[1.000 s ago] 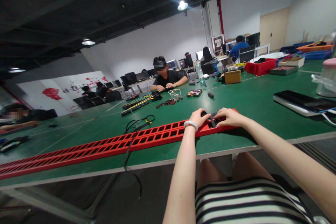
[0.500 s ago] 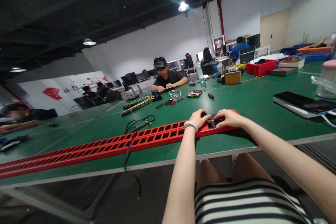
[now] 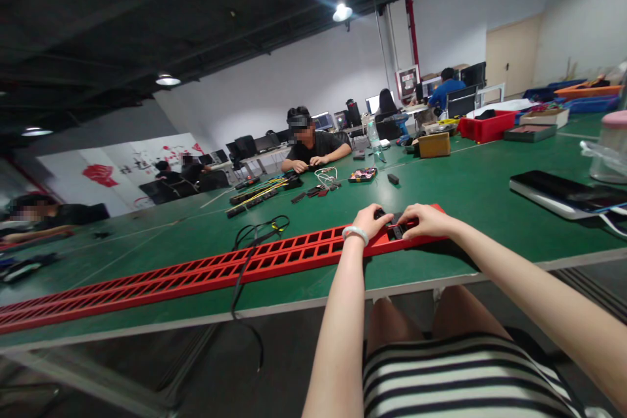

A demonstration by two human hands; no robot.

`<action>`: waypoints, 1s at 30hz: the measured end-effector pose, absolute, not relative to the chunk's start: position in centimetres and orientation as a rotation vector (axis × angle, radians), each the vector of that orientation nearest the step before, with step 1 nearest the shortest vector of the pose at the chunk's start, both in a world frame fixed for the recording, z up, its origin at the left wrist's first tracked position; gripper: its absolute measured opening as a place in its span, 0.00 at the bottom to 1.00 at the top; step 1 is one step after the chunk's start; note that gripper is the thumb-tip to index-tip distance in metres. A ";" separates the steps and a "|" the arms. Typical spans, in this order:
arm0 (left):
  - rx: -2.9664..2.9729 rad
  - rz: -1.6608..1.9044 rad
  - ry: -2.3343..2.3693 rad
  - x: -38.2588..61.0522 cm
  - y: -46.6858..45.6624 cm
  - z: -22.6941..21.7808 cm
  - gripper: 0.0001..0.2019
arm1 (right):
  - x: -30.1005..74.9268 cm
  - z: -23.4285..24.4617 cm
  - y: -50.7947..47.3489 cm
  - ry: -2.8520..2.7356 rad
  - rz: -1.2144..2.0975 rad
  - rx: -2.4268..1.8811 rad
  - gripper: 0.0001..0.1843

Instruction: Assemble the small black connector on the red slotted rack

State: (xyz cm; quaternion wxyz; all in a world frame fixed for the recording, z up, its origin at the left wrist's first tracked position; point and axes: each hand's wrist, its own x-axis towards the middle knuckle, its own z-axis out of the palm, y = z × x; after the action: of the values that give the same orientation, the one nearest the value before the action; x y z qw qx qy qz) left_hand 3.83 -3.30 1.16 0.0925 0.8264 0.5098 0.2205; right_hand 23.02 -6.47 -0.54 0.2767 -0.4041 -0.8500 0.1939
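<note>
A long red slotted strip (image 3: 206, 272) lies across the green table (image 3: 480, 189), running from the far left to its right end under my hands. My left hand (image 3: 371, 221), with a pale bangle on the wrist, and my right hand (image 3: 424, 220) rest curled on that right end. Both press on a small black part (image 3: 394, 230) seated in the strip, fingers closed around it. How many black parts there are is hidden by the fingers.
A black cable (image 3: 247, 255) crosses the strip and hangs over the table's front edge. A flat black and white device (image 3: 563, 192) lies at right, near a pink-lidded jar (image 3: 613, 144). A person (image 3: 313, 144) sits across the table with cables and parts. Red bin (image 3: 487, 124) farther back.
</note>
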 end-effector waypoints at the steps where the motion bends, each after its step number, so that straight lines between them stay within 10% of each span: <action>1: 2.450 0.648 1.516 3.8 -3.3 1.2 0.21 | 23.0 -0.5 -6.5 -2.285 0.505 -1.077 0.26; 30: 2.424 0.623 1.534 4.1 -3.5 1.5 0.21 | 23.4 -0.8 -6.7 -2.298 0.479 -1.046 0.23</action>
State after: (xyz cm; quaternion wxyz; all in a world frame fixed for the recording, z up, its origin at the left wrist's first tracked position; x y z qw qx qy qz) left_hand 4.15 -3.54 1.48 0.1028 0.8215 0.5196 0.2112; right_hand 23.36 -6.74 -0.84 0.2818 -0.3904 -0.8580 0.1790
